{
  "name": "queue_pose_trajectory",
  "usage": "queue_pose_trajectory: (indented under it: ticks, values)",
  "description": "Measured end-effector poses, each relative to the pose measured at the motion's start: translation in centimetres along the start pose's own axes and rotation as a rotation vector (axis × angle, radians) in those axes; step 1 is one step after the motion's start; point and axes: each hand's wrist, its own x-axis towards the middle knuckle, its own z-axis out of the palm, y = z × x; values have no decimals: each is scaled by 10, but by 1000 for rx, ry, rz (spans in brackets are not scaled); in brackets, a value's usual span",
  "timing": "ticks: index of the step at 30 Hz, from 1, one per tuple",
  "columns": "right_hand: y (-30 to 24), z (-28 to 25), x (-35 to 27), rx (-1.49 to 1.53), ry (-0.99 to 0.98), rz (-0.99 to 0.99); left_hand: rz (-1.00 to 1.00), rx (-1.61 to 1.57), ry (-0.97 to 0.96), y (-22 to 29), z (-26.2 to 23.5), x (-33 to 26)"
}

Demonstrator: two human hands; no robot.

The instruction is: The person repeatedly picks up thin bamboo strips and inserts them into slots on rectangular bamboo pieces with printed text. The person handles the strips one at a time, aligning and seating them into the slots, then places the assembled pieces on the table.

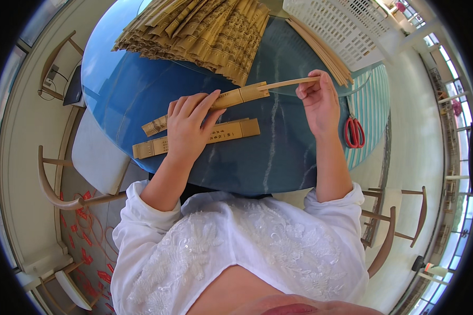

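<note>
My left hand [186, 126] presses its fingers round a long, narrow brown paper sleeve [242, 95], which tilts up to the right. From the sleeve's right end sticks out a thin, pale wooden stick [289, 82]. Its far end is pinched between the thumb and fingers of my right hand [320, 105]; how far the stick reaches inside the sleeve is hidden. Just below, partly covered by my left hand, more flat brown sleeves [234, 131] lie on the table, printed with dark characters.
A big fanned pile of brown sleeves [205, 37] covers the table's far left. Pale wooden sticks [323, 50] lie bunched beside a white slotted plastic basket [347, 31]. Red-handled scissors [354, 132] rest right of my hand on the round blue table [289, 163]. Wooden chairs [102, 152] stand around.
</note>
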Motion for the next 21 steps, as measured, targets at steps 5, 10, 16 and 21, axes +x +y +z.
queue_pose_trajectory:
  ticks: [5, 10, 16, 21]
  values:
    - [4, -2, -4, -79, 72, -185, 26, -44, 17, 3, -2, 3]
    - [11, 5, -10, -465, 142, -309, 67, -94, 32, 4, -1, 3]
    - [23, 18, -19, -509, -105, -106, 126, -104, 29, 5, 0, 2]
    - [19, 9, -11, -182, -166, 265, 138, -89, 21, 6, 0, 3]
